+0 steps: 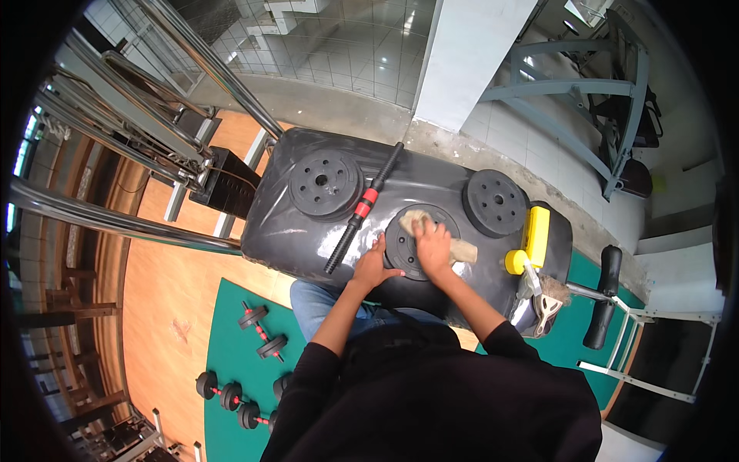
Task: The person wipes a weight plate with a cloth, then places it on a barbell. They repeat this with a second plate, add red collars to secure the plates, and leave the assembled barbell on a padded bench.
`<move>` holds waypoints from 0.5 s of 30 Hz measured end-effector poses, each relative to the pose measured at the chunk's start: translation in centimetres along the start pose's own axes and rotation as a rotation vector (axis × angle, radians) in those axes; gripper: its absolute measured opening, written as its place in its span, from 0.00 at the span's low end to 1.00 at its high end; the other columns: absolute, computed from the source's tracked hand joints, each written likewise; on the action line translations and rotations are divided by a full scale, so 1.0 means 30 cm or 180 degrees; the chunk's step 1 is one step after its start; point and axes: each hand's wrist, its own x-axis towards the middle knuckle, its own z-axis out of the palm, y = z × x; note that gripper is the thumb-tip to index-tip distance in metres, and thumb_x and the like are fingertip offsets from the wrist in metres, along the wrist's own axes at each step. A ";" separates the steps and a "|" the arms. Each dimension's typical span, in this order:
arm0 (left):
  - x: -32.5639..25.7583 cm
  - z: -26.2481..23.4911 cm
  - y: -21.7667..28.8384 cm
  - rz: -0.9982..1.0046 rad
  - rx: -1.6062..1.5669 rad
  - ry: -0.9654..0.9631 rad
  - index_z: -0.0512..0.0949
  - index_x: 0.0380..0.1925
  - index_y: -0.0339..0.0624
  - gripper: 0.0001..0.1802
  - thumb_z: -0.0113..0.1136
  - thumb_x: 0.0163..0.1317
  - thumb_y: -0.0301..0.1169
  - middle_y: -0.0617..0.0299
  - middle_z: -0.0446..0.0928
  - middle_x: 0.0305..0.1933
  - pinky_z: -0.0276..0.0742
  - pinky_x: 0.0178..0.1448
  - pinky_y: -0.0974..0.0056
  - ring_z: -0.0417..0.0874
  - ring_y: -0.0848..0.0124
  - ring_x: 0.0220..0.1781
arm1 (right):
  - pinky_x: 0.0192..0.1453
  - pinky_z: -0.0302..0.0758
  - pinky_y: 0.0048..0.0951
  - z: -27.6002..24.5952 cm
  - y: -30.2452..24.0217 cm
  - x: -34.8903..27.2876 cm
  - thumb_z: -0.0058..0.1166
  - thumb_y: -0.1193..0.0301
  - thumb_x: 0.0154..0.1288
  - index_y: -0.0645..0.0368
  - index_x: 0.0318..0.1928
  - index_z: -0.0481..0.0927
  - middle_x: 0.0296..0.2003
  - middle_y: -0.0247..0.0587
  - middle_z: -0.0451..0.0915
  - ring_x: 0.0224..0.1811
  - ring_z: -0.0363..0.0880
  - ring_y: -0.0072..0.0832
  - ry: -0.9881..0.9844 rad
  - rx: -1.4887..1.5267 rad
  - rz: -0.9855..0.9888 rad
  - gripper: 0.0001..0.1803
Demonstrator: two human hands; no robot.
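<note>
Right fingers point(429, 229) clutch tan cloth point(465, 251), left fingers point(377, 248) splay against a plate point(402, 249) (round, black).

Head-worn fisheye view: the camera faces down past the wearer's torso point(439, 393) onto nearby hands point(434, 250) and worktop point(433, 179).

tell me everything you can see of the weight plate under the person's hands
The weight plate is round, dark grey and matt, plastic-looking, with a raised rim. It lies flat on the black padded bench, its centre mostly covered. The left hand touches its left edge; the right hand holds a tan cloth against it.
</note>
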 end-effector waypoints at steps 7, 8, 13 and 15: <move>0.017 0.009 -0.041 -0.0001 -0.0084 0.0055 0.40 0.70 0.39 0.69 0.74 0.36 0.56 0.32 0.59 0.65 0.67 0.64 0.57 0.69 0.46 0.62 | 0.39 0.71 0.37 -0.067 0.024 -0.084 0.47 0.69 0.56 0.45 0.58 0.73 0.52 0.37 0.72 0.41 0.71 0.37 -0.0065 0.0031 -0.1141 0.25; 0.012 0.012 -0.044 0.0028 -0.0048 0.0108 0.40 0.70 0.40 0.69 0.74 0.36 0.56 0.32 0.58 0.65 0.68 0.64 0.57 0.69 0.46 0.62 | 0.40 0.73 0.37 -0.077 0.068 -0.021 0.47 0.70 0.57 0.45 0.58 0.73 0.52 0.38 0.71 0.41 0.72 0.38 -0.0166 -0.0093 -0.0717 0.25; 0.013 -0.034 -0.006 -0.0177 -0.0073 -0.0149 0.42 0.70 0.39 0.70 0.75 0.33 0.55 0.36 0.57 0.67 0.67 0.64 0.56 0.67 0.49 0.65 | 0.37 0.76 0.33 -0.054 0.092 0.186 0.44 0.72 0.61 0.50 0.61 0.69 0.50 0.39 0.72 0.41 0.73 0.36 -0.0631 -0.0540 0.0442 0.25; 0.020 -0.019 -0.025 -0.0115 -0.0014 -0.0076 0.43 0.70 0.40 0.70 0.75 0.32 0.56 0.35 0.58 0.66 0.68 0.64 0.56 0.70 0.46 0.61 | 0.39 0.75 0.35 -0.007 -0.012 0.104 0.44 0.70 0.60 0.50 0.65 0.65 0.51 0.39 0.70 0.44 0.71 0.38 -0.0489 -0.0628 0.0127 0.29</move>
